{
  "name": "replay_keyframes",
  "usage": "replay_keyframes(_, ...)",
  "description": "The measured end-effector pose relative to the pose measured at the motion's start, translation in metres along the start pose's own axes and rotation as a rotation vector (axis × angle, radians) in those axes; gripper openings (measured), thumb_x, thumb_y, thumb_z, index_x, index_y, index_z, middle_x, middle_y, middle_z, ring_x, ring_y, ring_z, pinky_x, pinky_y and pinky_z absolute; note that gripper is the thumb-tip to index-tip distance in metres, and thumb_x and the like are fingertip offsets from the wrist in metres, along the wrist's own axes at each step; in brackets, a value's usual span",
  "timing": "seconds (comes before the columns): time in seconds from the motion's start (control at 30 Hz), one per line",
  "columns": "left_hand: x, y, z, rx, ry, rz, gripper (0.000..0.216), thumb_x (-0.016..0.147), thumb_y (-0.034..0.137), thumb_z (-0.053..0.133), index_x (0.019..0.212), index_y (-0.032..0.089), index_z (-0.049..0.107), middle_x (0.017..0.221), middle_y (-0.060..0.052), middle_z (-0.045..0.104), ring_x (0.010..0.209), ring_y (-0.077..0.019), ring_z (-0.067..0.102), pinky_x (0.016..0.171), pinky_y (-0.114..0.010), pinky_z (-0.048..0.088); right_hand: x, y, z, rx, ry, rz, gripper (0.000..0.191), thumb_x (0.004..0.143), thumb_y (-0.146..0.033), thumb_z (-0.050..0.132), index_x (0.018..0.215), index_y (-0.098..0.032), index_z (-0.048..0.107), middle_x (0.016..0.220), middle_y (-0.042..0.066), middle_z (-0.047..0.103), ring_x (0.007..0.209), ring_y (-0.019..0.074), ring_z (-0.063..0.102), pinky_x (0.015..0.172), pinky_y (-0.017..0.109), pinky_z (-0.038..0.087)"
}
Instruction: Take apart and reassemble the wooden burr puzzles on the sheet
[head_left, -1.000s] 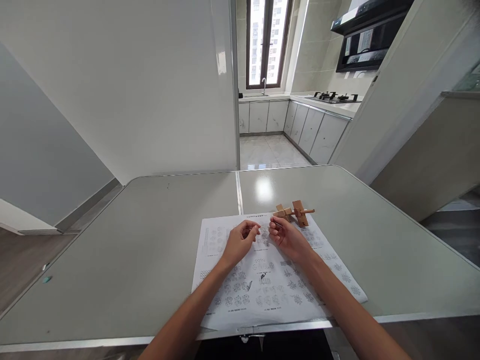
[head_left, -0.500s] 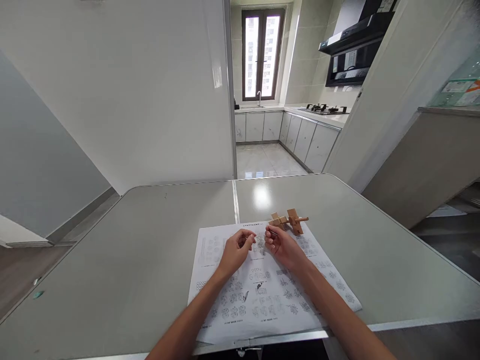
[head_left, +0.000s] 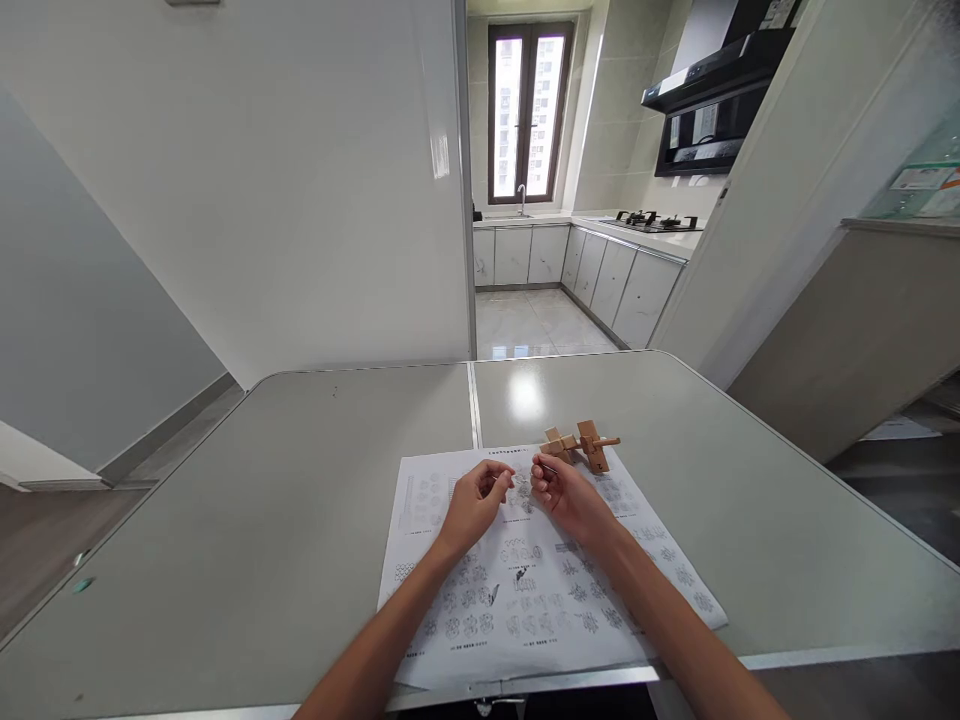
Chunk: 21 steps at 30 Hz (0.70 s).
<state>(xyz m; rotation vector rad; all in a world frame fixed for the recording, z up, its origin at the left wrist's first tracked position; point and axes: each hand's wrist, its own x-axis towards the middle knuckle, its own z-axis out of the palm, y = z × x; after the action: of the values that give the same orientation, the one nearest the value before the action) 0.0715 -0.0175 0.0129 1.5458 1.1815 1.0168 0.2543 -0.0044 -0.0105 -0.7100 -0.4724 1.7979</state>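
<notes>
Over the upper part of a printed sheet (head_left: pixel 536 600), my left hand (head_left: pixel 477 496) is curled with thumb and fingertips drawn together. My right hand (head_left: pixel 564 492) faces it across a narrow gap, its fingers bent in toward the thumb. Whatever either hand may hold is too small or hidden to name. Just beyond my right hand lie wooden interlocking pieces: a lighter cluster (head_left: pixel 555 442) and a redder brown cross-shaped one (head_left: pixel 592 446) with a bar pointing right. The sheet carries rows of small line drawings and dark marks.
The sheet lies on a pale grey-green table (head_left: pixel 300 520) with a metal seam (head_left: pixel 474 405) down its middle. A small green bit (head_left: pixel 83 585) sits near the left edge. Behind the table are a white wall panel (head_left: pixel 300 180) and a kitchen with white cabinets (head_left: pixel 512 255).
The whole view has shifted slightly. Both hands keep almost the same curled pose over the sheet, and the wooden pieces have not moved on it.
</notes>
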Motion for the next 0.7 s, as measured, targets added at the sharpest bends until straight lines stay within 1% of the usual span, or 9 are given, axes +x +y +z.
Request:
replay_keyframes(0.13, 0.0000, -0.0003, 0.0002, 0.003, -0.002, 0.003, 0.033, 0.092, 0.050, 0.061, 0.097, 0.019, 0.071, 0.084, -0.005, 0.069, 0.072, -0.0166, 0.062, 0.069, -0.028, 0.050, -0.0035, -0.0018, 0.0042, -0.033, 0.014, -0.003, 0.027, 0.074, -0.030, 0.090, 0.078, -0.018, 0.067, 0.069, -0.001, 0.062, 0.056, 0.0088, 0.053, 0.048, 0.020, 0.047)
replay_keyframes(0.3, -0.0003, -0.0001, 0.0010, 0.004, -0.002, 0.009, 0.034, 0.093, 0.051, 0.060, 0.098, 0.019, 0.071, 0.085, -0.005, 0.070, 0.073, -0.0169, 0.062, 0.068, -0.028, 0.051, -0.0058, -0.0029, 0.0060, -0.066, 0.006, -0.011, 0.029, 0.073, -0.034, 0.090, 0.079, -0.017, 0.068, 0.069, -0.001, 0.062, 0.056, 0.0084, 0.053, 0.049, 0.019, 0.046)
replay_keyframes(0.43, -0.0001, 0.0004, 0.0022, -0.004, 0.000, 0.009, 0.033, 0.093, 0.050, 0.060, 0.097, 0.019, 0.071, 0.085, -0.004, 0.069, 0.072, -0.0166, 0.061, 0.068, -0.028, 0.050, -0.0055, -0.0029, 0.0043, -0.093, 0.011, -0.012, 0.030, 0.073, -0.035, 0.090, 0.080, -0.018, 0.067, 0.069, -0.002, 0.062, 0.057, 0.0090, 0.054, 0.049, 0.020, 0.045)
replay_keyframes(0.7, 0.0003, -0.0012, 0.0023, -0.005, -0.009, 0.004, 0.031, 0.094, 0.049, 0.060, 0.099, 0.020, 0.071, 0.087, -0.004, 0.070, 0.073, -0.0160, 0.061, 0.069, -0.028, 0.050, -0.0062, -0.0027, 0.0042, -0.091, 0.005, -0.023, 0.028, 0.073, -0.034, 0.090, 0.079, -0.017, 0.067, 0.069, -0.002, 0.062, 0.057, 0.0081, 0.054, 0.050, 0.020, 0.046)
